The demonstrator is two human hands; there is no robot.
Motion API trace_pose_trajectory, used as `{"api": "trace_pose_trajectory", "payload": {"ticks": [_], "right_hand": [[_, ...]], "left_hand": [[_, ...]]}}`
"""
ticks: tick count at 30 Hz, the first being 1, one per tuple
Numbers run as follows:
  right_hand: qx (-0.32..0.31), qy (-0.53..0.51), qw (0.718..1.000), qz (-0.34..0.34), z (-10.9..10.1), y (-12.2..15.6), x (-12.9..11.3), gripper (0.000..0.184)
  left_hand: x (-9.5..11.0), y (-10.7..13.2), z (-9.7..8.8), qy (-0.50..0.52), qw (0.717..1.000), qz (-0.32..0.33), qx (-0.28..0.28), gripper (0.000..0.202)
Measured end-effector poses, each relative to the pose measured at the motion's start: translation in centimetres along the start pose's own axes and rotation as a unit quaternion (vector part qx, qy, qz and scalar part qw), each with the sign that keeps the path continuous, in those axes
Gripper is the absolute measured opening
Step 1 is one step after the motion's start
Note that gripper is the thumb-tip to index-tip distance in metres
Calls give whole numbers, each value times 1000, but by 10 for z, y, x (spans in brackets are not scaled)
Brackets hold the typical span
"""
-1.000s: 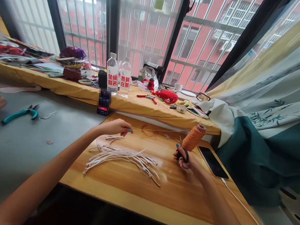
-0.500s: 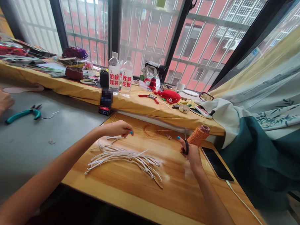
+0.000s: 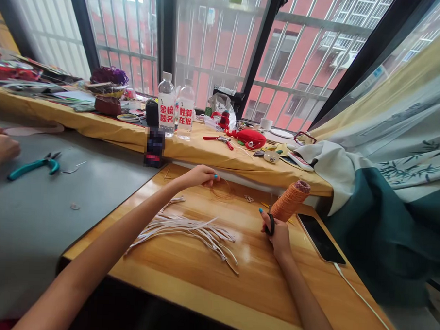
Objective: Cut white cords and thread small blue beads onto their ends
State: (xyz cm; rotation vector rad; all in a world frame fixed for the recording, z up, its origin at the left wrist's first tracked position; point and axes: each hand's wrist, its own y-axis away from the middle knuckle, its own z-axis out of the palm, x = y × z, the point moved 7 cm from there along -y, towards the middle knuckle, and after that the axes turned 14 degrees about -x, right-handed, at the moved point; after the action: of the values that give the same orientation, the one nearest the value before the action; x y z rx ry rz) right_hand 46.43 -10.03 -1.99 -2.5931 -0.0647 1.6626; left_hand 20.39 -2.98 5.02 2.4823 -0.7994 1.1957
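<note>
My left hand (image 3: pixel 202 176) is closed in a pinch over the far part of the wooden table, at a thin orange thread (image 3: pixel 224 190) that lies there in loose loops. On the right, my right hand (image 3: pixel 278 235) grips the black-handled scissors (image 3: pixel 271 224), their blades pointing away from me. A cone-shaped spool of orange thread (image 3: pixel 290 201) stands tilted just beyond that hand. Below my left forearm lies a bundle of white cords (image 3: pixel 188 227), partly hidden by the arm.
A black phone (image 3: pixel 321 237) with a white cable lies at the right. Teal pliers (image 3: pixel 33 168) rest on the grey table, near another person's hand (image 3: pixel 2 148). Two water bottles (image 3: pixel 166 104), red-handled pliers (image 3: pixel 221 140) and a red pouch (image 3: pixel 250 138) are on the cloth-covered sill.
My left hand has moved right and away from me, to the loops of orange thread. My right hand stays nearly in place with the scissors.
</note>
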Motion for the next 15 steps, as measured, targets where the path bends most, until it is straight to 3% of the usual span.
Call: {"api": "trace_pose_trajectory", "payload": {"ticks": [2,6,9,12,15], "right_hand": [[-2,-2,1000,4,0,1,0,46],[-9,3,1000,-3,0,1,-1,45],[-6,5,1000,-8,1,2,-2,44],[10,11,1000,-19,1,6,-8,43],[79,45,994,-61,-10,16,-22,40]], "left_hand": [[-13,-23,1,-20,997,-61,37,26],[-39,-50,11,-58,989,-124,55,24],[-51,-53,16,-100,981,-156,64,23],[-49,-49,15,-149,968,-182,83,21],[-39,-41,7,-191,952,-206,126,27]]}}
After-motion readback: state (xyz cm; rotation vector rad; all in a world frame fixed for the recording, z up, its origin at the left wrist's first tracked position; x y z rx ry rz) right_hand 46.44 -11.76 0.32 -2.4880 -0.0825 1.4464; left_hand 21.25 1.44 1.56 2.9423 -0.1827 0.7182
